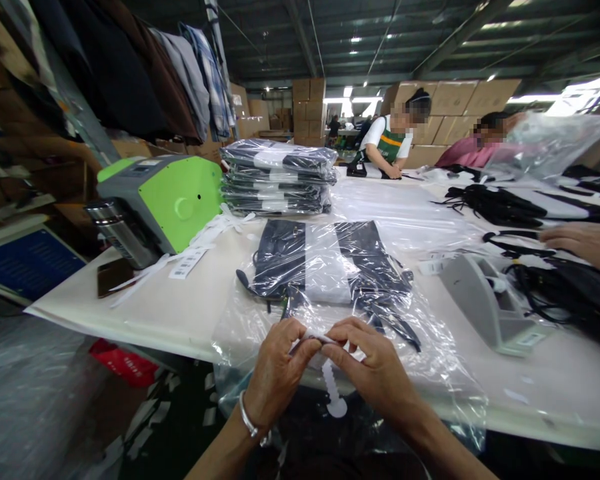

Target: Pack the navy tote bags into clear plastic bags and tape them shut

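Observation:
Close together at the table's front edge, my left hand and my right hand pinch a small white folded strip between thumbs and fingertips. Its exact kind is too small to make out. Below the fingers hangs a narrow white piece with a wavy edge and a round end; whether it joins the strip I cannot tell. Just beyond lies a black bag with a white paper band round its middle, in a clear plastic bag. The plastic's loose end spreads under my hands and over the edge.
A stack of wrapped bags stands behind, beside a green-grey machine and a steel flask. At right are a grey tape dispenser, black bags and another person's hand. Two co-workers stand across the table.

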Motion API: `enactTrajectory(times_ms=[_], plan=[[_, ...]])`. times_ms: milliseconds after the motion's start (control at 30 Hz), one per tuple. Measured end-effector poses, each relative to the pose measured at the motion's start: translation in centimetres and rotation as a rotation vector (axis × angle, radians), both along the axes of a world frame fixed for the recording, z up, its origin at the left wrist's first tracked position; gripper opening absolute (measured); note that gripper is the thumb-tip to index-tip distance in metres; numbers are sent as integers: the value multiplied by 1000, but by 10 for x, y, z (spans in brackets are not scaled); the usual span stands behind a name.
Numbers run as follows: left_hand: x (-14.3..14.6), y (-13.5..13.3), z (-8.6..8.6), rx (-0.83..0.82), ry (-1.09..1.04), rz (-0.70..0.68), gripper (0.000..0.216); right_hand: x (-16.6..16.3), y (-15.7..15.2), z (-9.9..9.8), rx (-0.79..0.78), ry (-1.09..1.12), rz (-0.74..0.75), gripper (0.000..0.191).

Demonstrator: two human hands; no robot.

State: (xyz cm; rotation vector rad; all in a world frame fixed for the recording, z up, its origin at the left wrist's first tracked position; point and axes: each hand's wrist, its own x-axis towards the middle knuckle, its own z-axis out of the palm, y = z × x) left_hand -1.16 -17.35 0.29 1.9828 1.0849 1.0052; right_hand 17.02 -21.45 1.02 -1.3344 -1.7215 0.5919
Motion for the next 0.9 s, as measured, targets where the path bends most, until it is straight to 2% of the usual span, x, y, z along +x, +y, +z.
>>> enactTrajectory(times_ms=[167,333,433,533,667,767,900], plan=[[-2,-2,-4,-27,-29,-61,20,0,0,-2,-106,63,-27,16],[-2,-2,-2,-74,-79,-112,16,-4,3,-2,-262,223,-82,20],[-3,0,0,-92,-84,-119,14,-2,7,-1,-355,325,-27,19],[-6,4,0,-24,-110,-100,10,8,13,6,-447,451,101,27],[-12,11,-1,94,-179,-49,19,17,19,17,-491,441,99,32],[-13,16,-2,61,-185,-1,16,13,23,21,-351,230,58,32],[-11,22,-3,-94,-177,29,11,-1,28,19,108,-159,19,29]])
